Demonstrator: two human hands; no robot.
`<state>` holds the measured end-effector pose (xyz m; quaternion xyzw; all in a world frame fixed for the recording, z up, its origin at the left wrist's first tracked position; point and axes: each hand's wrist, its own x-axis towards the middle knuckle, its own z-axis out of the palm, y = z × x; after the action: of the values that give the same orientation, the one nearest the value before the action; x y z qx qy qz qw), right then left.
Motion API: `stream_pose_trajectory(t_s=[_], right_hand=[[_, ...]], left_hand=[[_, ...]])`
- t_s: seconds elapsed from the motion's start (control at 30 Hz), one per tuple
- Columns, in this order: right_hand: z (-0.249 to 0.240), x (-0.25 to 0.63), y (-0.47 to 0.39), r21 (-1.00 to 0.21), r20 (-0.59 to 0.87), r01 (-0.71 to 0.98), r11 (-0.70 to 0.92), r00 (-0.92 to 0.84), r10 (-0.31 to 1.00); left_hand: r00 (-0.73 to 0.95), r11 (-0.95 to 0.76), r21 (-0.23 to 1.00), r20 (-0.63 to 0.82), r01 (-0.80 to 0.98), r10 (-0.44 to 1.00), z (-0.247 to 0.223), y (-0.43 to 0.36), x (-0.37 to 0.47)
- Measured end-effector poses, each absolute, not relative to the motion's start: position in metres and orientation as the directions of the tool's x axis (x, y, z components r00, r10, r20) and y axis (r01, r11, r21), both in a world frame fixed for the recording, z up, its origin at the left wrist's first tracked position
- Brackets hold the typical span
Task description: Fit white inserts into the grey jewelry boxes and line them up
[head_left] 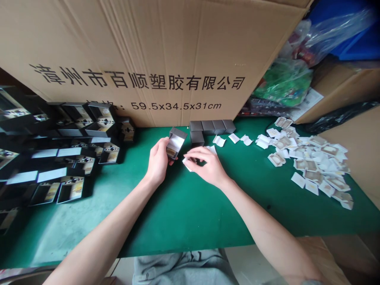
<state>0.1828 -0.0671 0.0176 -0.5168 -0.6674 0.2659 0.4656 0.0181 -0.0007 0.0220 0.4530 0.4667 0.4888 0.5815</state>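
My left hand (158, 160) is closed round a small dark jewelry box (179, 136), held with its lid up so the white lining shows. Just to its right, my right hand (208, 163) pinches a small white insert (187, 164) between thumb and fingertips; the fingers partly cover it. Beyond the right hand, a few white inserts (234, 137) lie loose on the green table. Behind them sits a short row of closed dark boxes (213, 126).
Many open dark boxes (71, 190) stand stacked at the left. A pile of white inserts (317, 158) spreads over the right of the green table (190, 221). A large printed carton (154, 47) walls off the back. Plastic bags (285, 79) and another carton (344, 91) are at right.
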Motion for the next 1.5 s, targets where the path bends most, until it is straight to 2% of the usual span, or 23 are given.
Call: stream_pose_trajectory(t_s=[0.1, 0.17, 0.33, 0.5, 0.73, 0.9, 1.07, 1.13, 1.2, 1.27, 1.33, 1.4, 1.5], right_hand=[[0.020, 0.185, -0.065, -0.961, 0.191, 0.205, 0.184, 0.013, 0.982], [0.019, 0.187, -0.063, -0.996, 0.088, 0.007, 0.088, 0.025, 0.996], [0.018, 0.190, -0.058, -0.904, -0.085, -0.413, -0.109, -0.076, 0.993], [0.024, 0.190, -0.058, -0.817, -0.110, -0.550, -0.172, -0.145, 0.983], [0.029, 0.190, -0.058, -0.794, -0.117, -0.578, -0.187, -0.157, 0.981], [0.026, 0.192, -0.058, -0.820, -0.104, -0.550, -0.159, -0.130, 0.986], [0.020, 0.193, -0.056, -0.897, -0.038, -0.440, -0.043, -0.021, 0.999], [0.018, 0.191, -0.058, -0.949, 0.028, -0.313, 0.041, 0.046, 0.999], [0.018, 0.187, -0.062, -0.980, 0.165, -0.091, 0.176, 0.115, 0.980], [0.018, 0.182, -0.067, -0.932, 0.349, 0.152, 0.329, 0.133, 0.928], [0.018, 0.178, -0.070, -0.842, 0.491, 0.308, 0.442, 0.102, 0.865], [0.017, 0.177, -0.072, -0.784, 0.553, 0.378, 0.493, 0.065, 0.830], [0.015, 0.177, -0.071, -0.759, 0.578, 0.407, 0.509, 0.059, 0.814]], left_hand=[[0.096, 0.103, 0.987, -0.091, -0.125, 0.991, 0.022, -0.001, 0.018], [0.104, 0.103, 0.988, -0.091, -0.117, 0.990, 0.022, -0.001, 0.018], [0.128, 0.104, 0.987, -0.089, -0.119, 0.988, 0.022, -0.002, 0.018], [0.183, 0.109, 0.982, -0.080, -0.155, 0.980, 0.020, -0.003, 0.019], [0.238, 0.143, 0.968, -0.092, -0.206, 0.967, 0.017, -0.002, 0.021], [0.230, 0.138, 0.972, -0.092, -0.193, 0.969, 0.019, -0.002, 0.021], [0.220, 0.141, 0.971, -0.097, -0.195, 0.971, 0.022, -0.003, 0.021], [0.225, 0.138, 0.973, -0.095, -0.184, 0.970, 0.022, -0.003, 0.021], [0.228, 0.137, 0.975, -0.095, -0.177, 0.969, 0.021, -0.003, 0.021], [0.222, 0.137, 0.975, -0.096, -0.174, 0.970, 0.021, -0.003, 0.020], [0.212, 0.132, 0.977, -0.095, -0.166, 0.973, 0.020, -0.003, 0.020], [0.204, 0.119, 0.981, -0.086, -0.155, 0.975, 0.019, -0.003, 0.020], [0.209, 0.120, 0.981, -0.086, -0.154, 0.974, 0.019, -0.003, 0.020]])
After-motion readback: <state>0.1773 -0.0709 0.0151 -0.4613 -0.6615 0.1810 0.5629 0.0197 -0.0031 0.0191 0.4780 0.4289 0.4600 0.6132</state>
